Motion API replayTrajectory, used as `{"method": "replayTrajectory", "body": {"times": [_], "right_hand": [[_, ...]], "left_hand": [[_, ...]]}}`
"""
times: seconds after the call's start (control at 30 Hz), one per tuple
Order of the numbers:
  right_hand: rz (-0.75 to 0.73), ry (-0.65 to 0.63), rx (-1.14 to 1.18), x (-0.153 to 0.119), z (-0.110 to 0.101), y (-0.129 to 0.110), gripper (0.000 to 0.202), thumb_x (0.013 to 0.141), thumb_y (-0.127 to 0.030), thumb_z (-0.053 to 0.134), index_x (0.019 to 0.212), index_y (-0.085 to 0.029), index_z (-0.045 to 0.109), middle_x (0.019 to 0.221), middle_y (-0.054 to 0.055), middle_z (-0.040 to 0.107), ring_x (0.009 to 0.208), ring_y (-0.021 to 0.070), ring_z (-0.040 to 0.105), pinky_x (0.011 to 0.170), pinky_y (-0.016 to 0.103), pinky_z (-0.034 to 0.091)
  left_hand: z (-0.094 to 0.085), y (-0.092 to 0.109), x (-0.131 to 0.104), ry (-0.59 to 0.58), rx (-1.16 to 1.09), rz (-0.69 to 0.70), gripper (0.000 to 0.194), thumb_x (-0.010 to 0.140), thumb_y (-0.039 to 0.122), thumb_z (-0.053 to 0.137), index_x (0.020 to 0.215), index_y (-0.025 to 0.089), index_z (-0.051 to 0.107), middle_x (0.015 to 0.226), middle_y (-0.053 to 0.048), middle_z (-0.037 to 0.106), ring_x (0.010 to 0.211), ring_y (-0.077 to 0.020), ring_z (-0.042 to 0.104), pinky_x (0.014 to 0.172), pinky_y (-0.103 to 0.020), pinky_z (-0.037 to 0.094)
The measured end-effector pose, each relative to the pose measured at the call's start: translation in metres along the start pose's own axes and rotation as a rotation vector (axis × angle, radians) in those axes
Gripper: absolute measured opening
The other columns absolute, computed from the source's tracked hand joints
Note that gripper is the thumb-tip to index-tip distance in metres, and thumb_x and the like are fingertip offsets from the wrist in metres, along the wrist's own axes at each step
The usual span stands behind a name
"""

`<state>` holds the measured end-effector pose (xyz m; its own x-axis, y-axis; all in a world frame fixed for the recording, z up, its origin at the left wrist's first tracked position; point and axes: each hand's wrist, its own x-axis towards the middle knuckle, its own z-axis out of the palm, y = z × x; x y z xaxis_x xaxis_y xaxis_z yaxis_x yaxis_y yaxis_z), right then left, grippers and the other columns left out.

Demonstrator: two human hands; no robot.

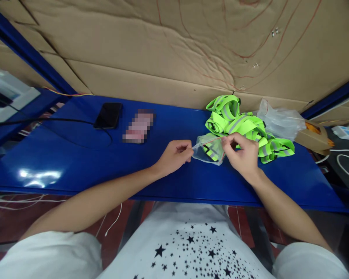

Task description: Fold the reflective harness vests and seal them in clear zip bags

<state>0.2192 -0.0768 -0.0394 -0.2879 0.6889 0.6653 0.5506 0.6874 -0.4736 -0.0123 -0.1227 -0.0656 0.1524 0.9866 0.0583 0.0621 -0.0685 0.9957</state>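
Between my two hands is a small clear zip bag with a red line along its edge. A piece of neon yellow-green strap with a dark part shows in or through the bag; I cannot tell which. My left hand pinches the bag's left corner. On the other side, my right hand is closed on its upper right edge by the red line. Just behind and to the right lies a pile of neon green reflective straps, rolled and folded, with grey stripes.
Crumpled clear plastic bags lie right of the pile, by a cardboard box. A black phone with a cable and a blurred-out pinkish item rest on the blue table. Cardboard lines the back.
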Motion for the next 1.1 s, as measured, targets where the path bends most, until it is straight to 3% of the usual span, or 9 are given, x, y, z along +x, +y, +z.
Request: {"method": "replayTrajectory", "body": {"times": [0.1, 0.27, 0.33, 0.4, 0.5, 0.63, 0.83, 0.97, 1.1], "right_hand": [[-0.013, -0.088, 0.04, -0.006, 0.005, -0.006, 0.029, 0.103, -0.034, 0.059, 0.077, -0.021, 0.061, 0.061, -0.002, 0.062, 0.053, 0.0106, 0.057, 0.055, 0.024, 0.046], [-0.359, -0.234, 0.13, -0.014, 0.009, -0.021, 0.014, 0.103, -0.024, 0.06, 0.094, -0.02, 0.069, 0.084, 0.002, 0.077, 0.074, 0.0151, 0.071, 0.074, 0.03, 0.055], [-0.398, -0.272, 0.152, -0.011, 0.004, -0.019, 0.014, 0.105, -0.025, 0.057, 0.103, -0.02, 0.071, 0.098, 0.005, 0.079, 0.091, 0.0183, 0.075, 0.088, 0.035, 0.056], [-0.214, -0.238, 0.125, -0.005, -0.002, -0.009, 0.022, 0.108, -0.031, 0.053, 0.112, -0.021, 0.072, 0.107, 0.006, 0.079, 0.1, 0.0199, 0.075, 0.092, 0.036, 0.056], [0.149, -0.203, 0.041, 0.006, -0.006, 0.02, 0.037, 0.108, -0.048, 0.048, 0.112, -0.021, 0.073, 0.106, 0.007, 0.078, 0.093, 0.0212, 0.074, 0.08, 0.034, 0.057], [0.36, -0.333, 0.269, 0.015, 0.003, 0.047, 0.054, 0.101, -0.069, 0.051, 0.089, -0.02, 0.07, 0.073, 0.003, 0.071, 0.063, 0.0181, 0.065, 0.055, 0.031, 0.052], [0.128, 0.132, 0.107, 0.05, -0.031, 0.013, 0.049, 0.096, -0.065, 0.062, 0.078, -0.02, 0.063, 0.067, 0.0, 0.058, 0.058, 0.0104, 0.048, 0.053, 0.028, 0.037], [-0.098, 0.305, -0.433, 0.097, -0.093, -0.012, 0.053, 0.102, -0.061, 0.054, 0.084, -0.014, 0.071, 0.076, 0.006, 0.065, 0.073, 0.0133, 0.059, 0.065, 0.035, 0.035], [0.021, 0.27, -0.837, 0.146, -0.121, -0.001, 0.07, 0.099, -0.07, 0.042, 0.109, -0.01, 0.077, 0.103, 0.015, 0.078, 0.102, 0.025, 0.073, 0.071, 0.043, 0.032]], "left_hand": [[0.006, -0.003, -0.002, 0.029, -0.12, -0.104, 0.031, 0.081, 0.034, 0.073, 0.094, 0.021, 0.048, 0.089, 0.001, 0.062, 0.071, -0.0139, 0.065, 0.049, -0.019, 0.05], [0.016, -0.01, -0.005, -0.138, -0.434, -0.2, 0.107, 0.068, 0.027, 0.094, 0.151, 0.033, 0.027, 0.129, -0.008, 0.063, 0.099, -0.0195, 0.071, 0.078, -0.036, 0.066], [0.017, -0.012, -0.004, -0.176, -0.508, -0.181, 0.1, 0.067, 0.021, 0.095, 0.15, 0.029, 0.038, 0.121, -0.006, 0.068, 0.101, -0.0191, 0.071, 0.086, -0.035, 0.063], [0.014, -0.013, -0.002, -0.161, -0.537, -0.199, 0.076, 0.071, 0.023, 0.094, 0.137, 0.025, 0.055, 0.115, -0.006, 0.071, 0.1, -0.0202, 0.073, 0.085, -0.035, 0.063], [0.005, -0.011, 0.004, -0.11, -0.595, -0.213, 0.059, 0.074, 0.026, 0.093, 0.125, 0.026, 0.063, 0.108, -0.003, 0.073, 0.093, -0.0187, 0.074, 0.083, -0.037, 0.064], [-0.006, -0.008, 0.011, -0.078, -0.661, -0.105, 0.062, 0.071, 0.023, 0.095, 0.124, 0.031, 0.064, 0.118, -0.001, 0.072, 0.097, -0.0186, 0.074, 0.084, -0.035, 0.064], [-0.003, 0.002, 0.006, -0.121, -0.69, -0.058, 0.096, 0.072, 0.021, 0.093, 0.152, 0.039, 0.042, 0.15, -0.01, 0.058, 0.12, -0.0287, 0.069, 0.09, -0.04, 0.065], [-0.004, 0.009, 0.001, -0.111, -0.616, -0.088, 0.082, 0.077, 0.026, 0.09, 0.148, 0.034, 0.049, 0.14, -0.008, 0.061, 0.105, -0.0206, 0.072, 0.079, -0.03, 0.062], [-0.004, 0.008, -0.001, -0.152, -0.52, -0.143, 0.047, 0.085, 0.041, 0.084, 0.124, 0.021, 0.067, 0.113, -0.006, 0.068, 0.083, -0.012, 0.067, 0.065, -0.022, 0.053]]}}
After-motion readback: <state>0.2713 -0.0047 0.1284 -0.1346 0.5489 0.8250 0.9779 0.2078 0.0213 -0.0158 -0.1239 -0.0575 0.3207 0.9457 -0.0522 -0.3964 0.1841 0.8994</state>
